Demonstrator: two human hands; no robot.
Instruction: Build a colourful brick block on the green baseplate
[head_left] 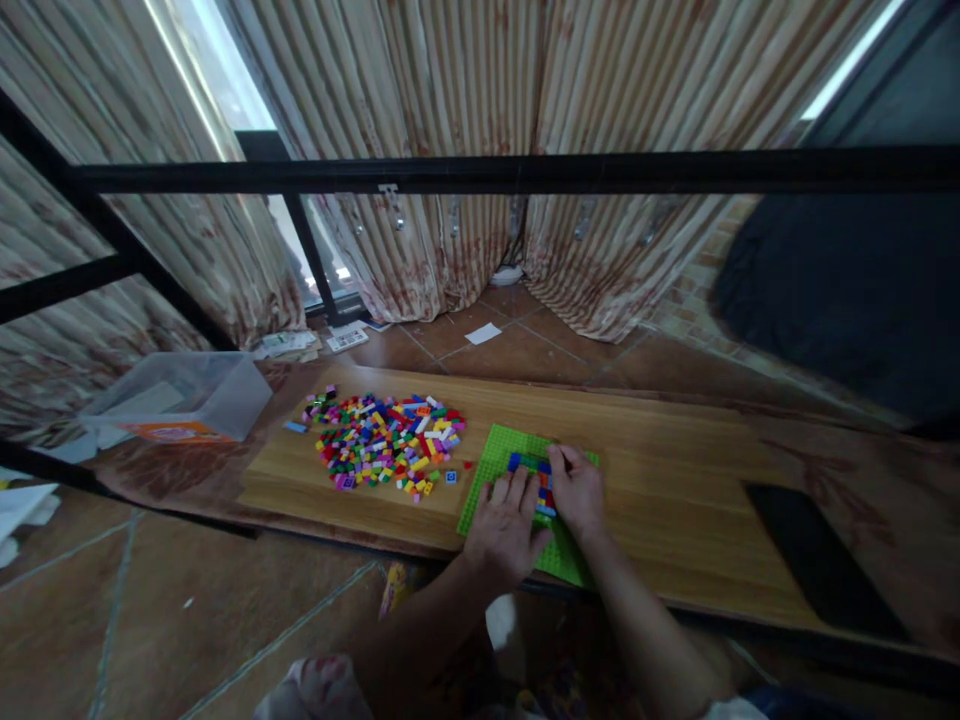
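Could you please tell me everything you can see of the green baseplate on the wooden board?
The green baseplate is a flat, thin, studded plastic-looking sheet, bright green, lying at an angle on the wooden board near its front edge, right of the pile of loose bricks. A small cluster of blue, red and orange bricks sits on it. The left hand rests flat on it; the right hand touches the cluster.

One head-worn camera looks forward and steeply down from above the counter's (675, 470) near edge, close over it, facing the curtains (450, 150) beyond its far edge.
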